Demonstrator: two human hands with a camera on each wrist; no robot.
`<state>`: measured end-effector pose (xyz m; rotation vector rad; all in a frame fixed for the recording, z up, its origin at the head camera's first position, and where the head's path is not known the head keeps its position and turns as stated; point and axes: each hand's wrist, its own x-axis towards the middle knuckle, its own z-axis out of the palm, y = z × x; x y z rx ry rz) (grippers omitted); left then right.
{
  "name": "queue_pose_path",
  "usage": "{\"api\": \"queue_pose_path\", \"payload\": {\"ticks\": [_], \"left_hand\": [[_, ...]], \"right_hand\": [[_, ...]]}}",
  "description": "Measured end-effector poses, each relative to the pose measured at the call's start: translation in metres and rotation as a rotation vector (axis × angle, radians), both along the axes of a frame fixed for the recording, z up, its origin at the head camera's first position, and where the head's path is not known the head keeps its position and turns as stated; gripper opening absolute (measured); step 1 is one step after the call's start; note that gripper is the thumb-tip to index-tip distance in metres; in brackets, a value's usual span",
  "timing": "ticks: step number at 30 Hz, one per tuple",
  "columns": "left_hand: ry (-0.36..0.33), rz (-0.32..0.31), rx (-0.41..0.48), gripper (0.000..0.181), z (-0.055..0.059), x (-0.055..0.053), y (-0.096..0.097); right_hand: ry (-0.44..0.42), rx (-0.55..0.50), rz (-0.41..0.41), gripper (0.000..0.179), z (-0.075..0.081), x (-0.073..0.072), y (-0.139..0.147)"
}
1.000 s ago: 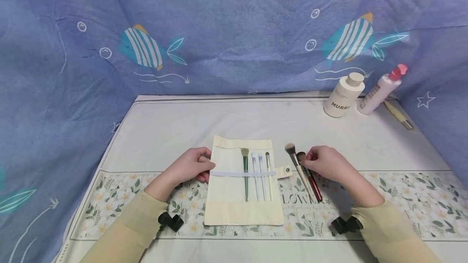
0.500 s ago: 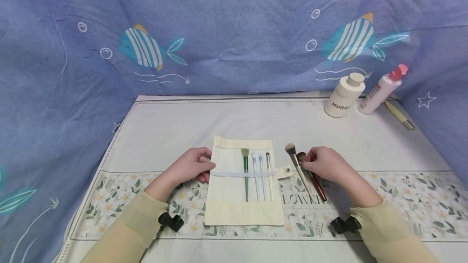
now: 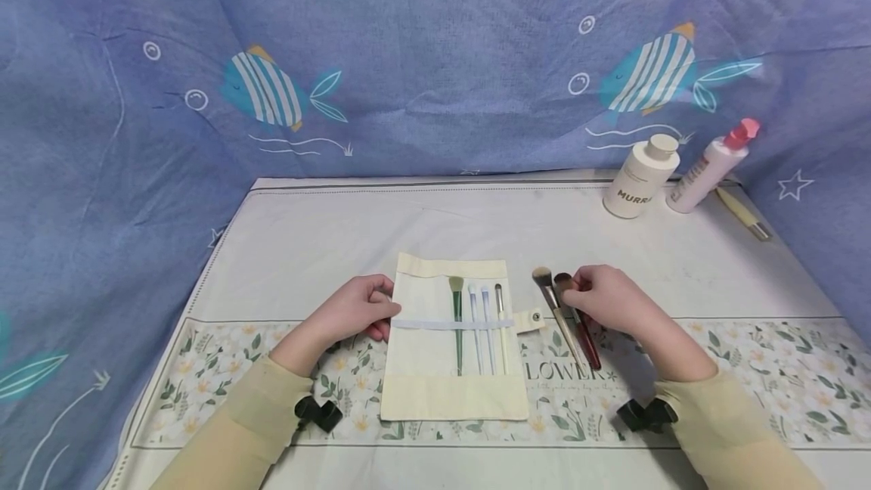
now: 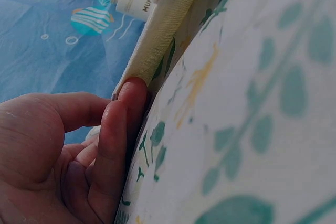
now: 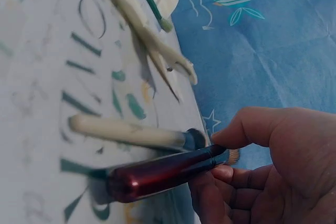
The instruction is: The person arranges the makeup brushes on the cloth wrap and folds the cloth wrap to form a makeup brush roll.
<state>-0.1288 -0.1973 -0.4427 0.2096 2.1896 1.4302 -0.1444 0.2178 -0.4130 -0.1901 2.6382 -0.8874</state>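
Observation:
A cream cloth makeup brush roll (image 3: 423,354) lies unrolled on the table. Under its elastic band sit a green brush (image 3: 458,346), two pale blue brushes (image 3: 476,339) and a cream-handled one (image 3: 504,346). My left hand (image 3: 354,307) pinches the roll's left edge, thumb above and a fingertip (image 4: 134,92) underneath in the left wrist view. To the right of the roll, my right hand (image 3: 608,297) pinches a red-handled makeup brush (image 5: 157,176) near its ferrule, bristles pointing away. Just left of that brush lies another makeup brush (image 3: 567,335) with a pale handle.
A white bottle (image 3: 636,184) and a pink pump bottle (image 3: 708,172) stand at the back right. Beside them lies a cream-handled tool (image 3: 743,215). The roll's snap tab (image 3: 528,320) sticks out toward the loose brushes. A blue fish-print curtain (image 3: 435,59) borders the table.
My right hand has shifted slightly away from me with the red-handled brush, whose handle end swung out to the right and then back left. The left hand and roll have stayed put.

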Motion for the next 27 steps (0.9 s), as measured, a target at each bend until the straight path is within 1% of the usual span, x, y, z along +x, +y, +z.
{"api": "queue_pose_path", "payload": {"ticks": [5, 13, 17, 22, 27], "left_hand": [[0.003, 0.002, -0.005, 0.026, 0.001, 0.000, 0.000], [0.001, 0.000, 0.000, 0.025, 0.002, 0.001, 0.000], [0.001, -0.001, 0.005, 0.025, 0.002, 0.001, 0.000], [-0.002, 0.000, 0.004, 0.026, 0.001, 0.001, -0.001], [0.000, -0.001, 0.007, 0.027, 0.001, 0.001, -0.001]], "right_hand": [[0.015, -0.028, 0.015, 0.022, 0.006, -0.002, -0.005], [-0.002, -0.090, 0.021, 0.024, 0.011, -0.003, -0.012], [0.011, -0.105, 0.034, 0.026, 0.013, -0.005, -0.016], [0.001, -0.130, 0.034, 0.025, 0.015, -0.007, -0.022], [0.004, -0.128, 0.035, 0.024, 0.015, -0.009, -0.030]]}}
